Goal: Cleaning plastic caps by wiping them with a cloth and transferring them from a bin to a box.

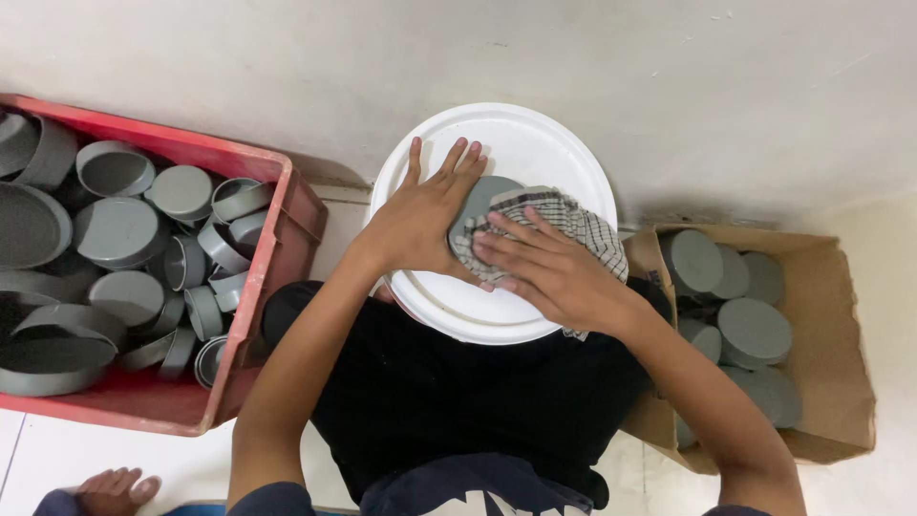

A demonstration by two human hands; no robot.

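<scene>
A grey round cap [489, 194] lies on a white round lid [535, 143] that rests in front of my lap. My left hand [420, 215] lies flat on the cap's left side, fingers spread, holding it down. Pressed by my right hand [554, 272] is a checked grey-and-white cloth [564, 218], which covers the cap's right part. The cloth drapes over the lid's right edge.
A red plastic crate [277, 253] on the left holds several grey caps of different sizes. A brown cardboard box [831, 334] on the right holds several more grey caps. A white wall runs behind. A bare foot [115, 489] shows at bottom left.
</scene>
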